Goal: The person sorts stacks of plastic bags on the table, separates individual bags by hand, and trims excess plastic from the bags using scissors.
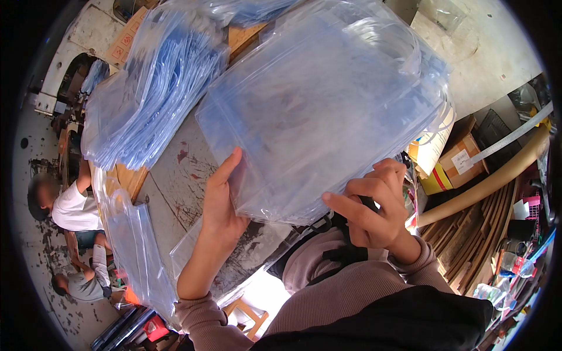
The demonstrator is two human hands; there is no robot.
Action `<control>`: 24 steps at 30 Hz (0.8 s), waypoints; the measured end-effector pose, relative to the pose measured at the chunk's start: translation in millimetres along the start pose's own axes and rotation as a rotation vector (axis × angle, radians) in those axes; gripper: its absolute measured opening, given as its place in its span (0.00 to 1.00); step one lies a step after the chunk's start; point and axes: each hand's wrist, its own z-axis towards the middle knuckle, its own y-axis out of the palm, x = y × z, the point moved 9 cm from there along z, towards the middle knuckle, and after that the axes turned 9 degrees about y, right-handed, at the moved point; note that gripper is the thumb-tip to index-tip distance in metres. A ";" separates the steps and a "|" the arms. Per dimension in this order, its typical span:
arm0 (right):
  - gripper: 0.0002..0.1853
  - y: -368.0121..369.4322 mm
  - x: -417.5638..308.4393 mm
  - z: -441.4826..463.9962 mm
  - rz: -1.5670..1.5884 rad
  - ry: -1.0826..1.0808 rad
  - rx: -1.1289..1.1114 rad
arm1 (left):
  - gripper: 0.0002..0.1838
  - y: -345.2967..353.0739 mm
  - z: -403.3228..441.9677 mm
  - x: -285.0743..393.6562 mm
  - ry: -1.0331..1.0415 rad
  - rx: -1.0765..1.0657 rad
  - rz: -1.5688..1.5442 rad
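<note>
The left hand (221, 205) has the near left corner of a stack of clear plastic bags (328, 117), its thumb laid over the top film and pointing away from the body; the other fingers go under the stack, mostly out of sight, so the hand is closed around that edge. The right hand (374, 205) is at the near edge of the same stack, to the right of the left hand, with one finger stretched out so that its tip meets the edges of the film. Its other fingers are bent and loosely spread (whether any film is pinched between them, I cannot tell). The stack lies tilted across the worn table (175, 155), close in front of the body, with looped plastic strips (404, 44) bunched at its far right corner. Left of it, near but mostly apart, is a thick fanned pile of bluish bags (170, 93), and nearer the body more flat bags (137, 240) lie along the left side of the table. On the right, beyond the right hand, are a cardboard box (465, 158) and a long tan tube (492, 175). Past the table's left side are a person in a white shirt (79, 207) and another person in a grey shirt (86, 286).
</note>
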 end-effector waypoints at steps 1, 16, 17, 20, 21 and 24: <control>0.23 0.7 -0.1 1.1 0.016 0.001 -0.010 | 0.24 1.9 -0.4 0.5 0.002 -0.012 0.001; 0.24 5.6 -0.2 7.7 0.038 0.030 -0.089 | 0.23 2.1 0.7 -1.9 -0.022 -0.022 -0.015; 0.24 6.1 0.0 8.3 0.041 0.038 -0.099 | 0.23 2.8 0.2 -1.7 -0.022 -0.022 -0.016; 0.23 7.5 -1.3 10.8 0.025 0.039 -0.161 | 0.23 1.6 -1.2 -1.0 -0.016 0.007 0.000; 0.23 6.3 -1.7 12.2 0.025 0.038 -0.162 | 0.23 1.7 -0.7 -1.3 -0.014 0.000 -0.001; 0.20 6.7 -0.7 17.7 0.072 0.079 -0.219 | 0.24 0.4 1.0 -3.0 -0.015 -0.017 -0.008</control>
